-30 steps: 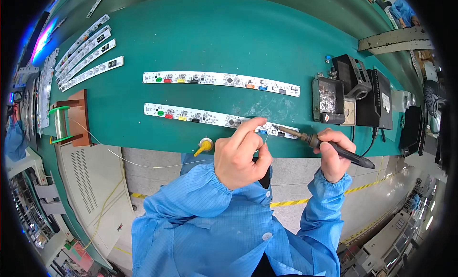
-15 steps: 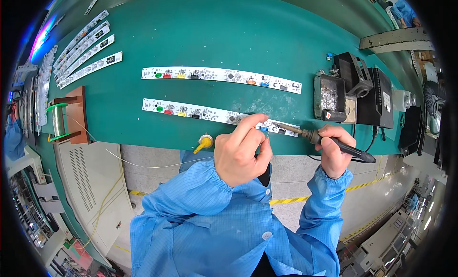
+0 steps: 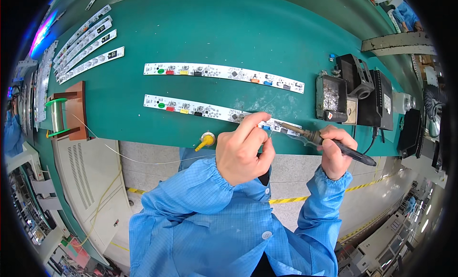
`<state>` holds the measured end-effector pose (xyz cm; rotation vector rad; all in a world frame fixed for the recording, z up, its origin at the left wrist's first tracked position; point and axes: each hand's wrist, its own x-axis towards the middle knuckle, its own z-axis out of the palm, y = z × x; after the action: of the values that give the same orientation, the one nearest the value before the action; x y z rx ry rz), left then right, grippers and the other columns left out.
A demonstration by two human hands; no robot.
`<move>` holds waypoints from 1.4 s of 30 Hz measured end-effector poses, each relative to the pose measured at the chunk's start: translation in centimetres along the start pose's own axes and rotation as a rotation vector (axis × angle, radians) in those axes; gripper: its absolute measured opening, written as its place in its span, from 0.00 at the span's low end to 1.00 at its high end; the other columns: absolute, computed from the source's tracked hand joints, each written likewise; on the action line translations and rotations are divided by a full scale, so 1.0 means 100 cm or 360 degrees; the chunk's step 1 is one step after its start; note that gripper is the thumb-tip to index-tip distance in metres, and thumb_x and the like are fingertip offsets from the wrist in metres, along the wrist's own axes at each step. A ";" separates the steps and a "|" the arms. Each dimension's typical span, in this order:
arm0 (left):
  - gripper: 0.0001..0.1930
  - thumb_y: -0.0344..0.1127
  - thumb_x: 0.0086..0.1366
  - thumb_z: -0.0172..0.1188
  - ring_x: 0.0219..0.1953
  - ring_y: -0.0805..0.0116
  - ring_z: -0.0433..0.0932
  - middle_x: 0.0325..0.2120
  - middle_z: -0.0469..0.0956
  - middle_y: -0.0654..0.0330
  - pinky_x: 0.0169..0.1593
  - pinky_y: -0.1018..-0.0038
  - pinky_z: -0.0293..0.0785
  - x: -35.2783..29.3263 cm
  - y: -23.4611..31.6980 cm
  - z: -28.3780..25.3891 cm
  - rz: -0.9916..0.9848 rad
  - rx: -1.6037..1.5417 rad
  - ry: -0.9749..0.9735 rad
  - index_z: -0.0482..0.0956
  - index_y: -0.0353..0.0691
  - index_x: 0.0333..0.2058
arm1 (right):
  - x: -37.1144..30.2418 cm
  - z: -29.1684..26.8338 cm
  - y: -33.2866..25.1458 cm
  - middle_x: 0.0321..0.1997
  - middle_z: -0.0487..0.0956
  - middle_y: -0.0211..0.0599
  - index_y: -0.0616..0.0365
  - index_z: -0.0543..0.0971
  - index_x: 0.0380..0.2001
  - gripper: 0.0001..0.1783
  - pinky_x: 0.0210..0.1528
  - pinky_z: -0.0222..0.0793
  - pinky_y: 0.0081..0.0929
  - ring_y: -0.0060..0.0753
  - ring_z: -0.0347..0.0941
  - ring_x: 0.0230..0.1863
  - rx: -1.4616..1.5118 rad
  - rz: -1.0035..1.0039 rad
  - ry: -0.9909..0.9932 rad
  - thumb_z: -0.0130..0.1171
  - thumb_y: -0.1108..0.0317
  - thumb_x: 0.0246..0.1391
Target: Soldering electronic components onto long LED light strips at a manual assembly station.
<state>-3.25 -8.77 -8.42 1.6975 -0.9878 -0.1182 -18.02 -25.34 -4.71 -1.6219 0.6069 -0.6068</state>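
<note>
A long white circuit board (image 3: 214,110) lies near the bench's front edge, dotted with small coloured parts. My left hand (image 3: 244,148) is closed on thin solder wire (image 3: 143,165), its index fingertip resting on the board's right part. The wire's tip shows just below the blue part, beside my thumb. In my right hand (image 3: 335,153) is a soldering iron (image 3: 350,153), held by its black handle like a pen. Its tip meets the board just right of my left fingertip; smoke hangs around its shaft. A second white board (image 3: 214,73) lies parallel, farther back.
At left the solder spool (image 3: 58,117) sits on a brown stand (image 3: 76,110). Several more boards (image 3: 93,65) lie behind it. At right stand a metal tray (image 3: 331,96), an iron holder (image 3: 355,76) and a black box (image 3: 377,100). A yellow knob (image 3: 205,141) sits at the front edge.
The view has shifted slightly, so boards and spool appear a little displaced. Both hands keep nearly the same pose; smoke now shows around the iron's shaft.
</note>
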 end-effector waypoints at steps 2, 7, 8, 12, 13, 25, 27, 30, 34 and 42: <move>0.09 0.22 0.44 0.61 0.16 0.66 0.76 0.38 0.78 0.54 0.19 0.73 0.71 0.000 -0.001 0.001 0.0021 -0.0002 0.0011 0.69 0.38 0.18 | 0.000 0.000 0.001 0.26 0.75 0.36 0.66 0.78 0.29 0.07 0.25 0.63 0.18 0.22 0.68 0.22 -0.0003 -0.0017 0.0008 0.60 0.74 0.44; 0.09 0.21 0.44 0.61 0.16 0.66 0.76 0.38 0.78 0.53 0.18 0.73 0.70 0.000 -0.001 -0.001 0.0012 -0.0024 0.0011 0.68 0.38 0.18 | -0.007 0.003 0.003 0.25 0.75 0.38 0.66 0.78 0.27 0.05 0.24 0.61 0.19 0.23 0.67 0.22 0.0033 -0.0063 0.0106 0.57 0.75 0.45; 0.09 0.21 0.43 0.61 0.16 0.66 0.75 0.38 0.78 0.53 0.18 0.73 0.70 0.000 -0.002 -0.002 0.0022 -0.0033 0.0025 0.68 0.37 0.17 | -0.014 0.001 0.006 0.29 0.75 0.42 0.66 0.77 0.30 0.07 0.24 0.62 0.19 0.25 0.67 0.23 -0.0016 -0.0156 0.0229 0.55 0.74 0.46; 0.08 0.20 0.43 0.61 0.18 0.66 0.77 0.39 0.79 0.50 0.19 0.75 0.70 -0.002 0.002 -0.006 -0.0022 -0.0038 -0.0009 0.70 0.36 0.18 | -0.038 0.005 0.029 0.30 0.74 0.47 0.65 0.73 0.41 0.13 0.29 0.63 0.25 0.31 0.67 0.27 -0.0473 -0.0854 0.0708 0.49 0.66 0.58; 0.08 0.20 0.43 0.62 0.19 0.66 0.78 0.39 0.79 0.50 0.19 0.75 0.70 -0.003 0.002 -0.007 0.0014 -0.0107 0.0029 0.70 0.36 0.18 | -0.040 0.003 0.040 0.36 0.75 0.51 0.65 0.72 0.44 0.15 0.33 0.68 0.32 0.39 0.70 0.34 -0.0635 -0.1110 0.0814 0.46 0.65 0.60; 0.12 0.24 0.42 0.69 0.21 0.66 0.77 0.29 0.77 0.59 0.22 0.75 0.70 -0.022 0.000 -0.031 0.0252 -0.0154 0.0031 0.77 0.36 0.27 | -0.058 0.006 0.056 0.51 0.73 0.52 0.71 0.70 0.52 0.21 0.56 0.65 0.40 0.45 0.72 0.51 -0.1058 -0.0623 0.0693 0.47 0.66 0.61; 0.11 0.22 0.43 0.68 0.22 0.66 0.77 0.29 0.77 0.59 0.21 0.75 0.70 -0.024 -0.001 -0.034 0.0252 -0.0169 0.0045 0.78 0.35 0.28 | -0.058 0.008 0.060 0.51 0.73 0.52 0.72 0.69 0.52 0.20 0.57 0.64 0.39 0.45 0.72 0.52 -0.0923 -0.0724 0.0802 0.47 0.69 0.60; 0.09 0.19 0.42 0.65 0.21 0.66 0.78 0.29 0.79 0.56 0.22 0.77 0.71 -0.022 0.000 -0.035 0.0176 -0.0212 0.0053 0.78 0.35 0.26 | -0.059 0.006 0.054 0.51 0.73 0.52 0.72 0.69 0.52 0.20 0.57 0.64 0.39 0.45 0.72 0.52 -0.1068 -0.0485 0.0677 0.49 0.71 0.59; 0.08 0.19 0.42 0.63 0.20 0.66 0.78 0.30 0.80 0.55 0.22 0.76 0.70 -0.019 0.002 -0.037 0.0117 -0.0164 0.0040 0.74 0.36 0.22 | -0.059 0.012 0.045 0.49 0.74 0.52 0.69 0.70 0.53 0.20 0.56 0.65 0.39 0.44 0.72 0.52 -0.0969 -0.0660 0.0732 0.50 0.72 0.58; 0.07 0.20 0.43 0.62 0.18 0.66 0.78 0.38 0.80 0.53 0.20 0.75 0.71 0.001 -0.001 -0.016 0.0179 0.0007 -0.0035 0.72 0.35 0.20 | -0.058 0.037 -0.001 0.13 0.68 0.33 0.62 0.74 0.37 0.15 0.46 0.56 0.40 0.29 0.61 0.25 -0.0514 -0.0771 0.0390 0.54 0.61 0.51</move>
<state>-2.28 -7.68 -7.84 1.6436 -1.0978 -0.0611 -19.66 -18.67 -5.33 -2.0368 0.5059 -1.1210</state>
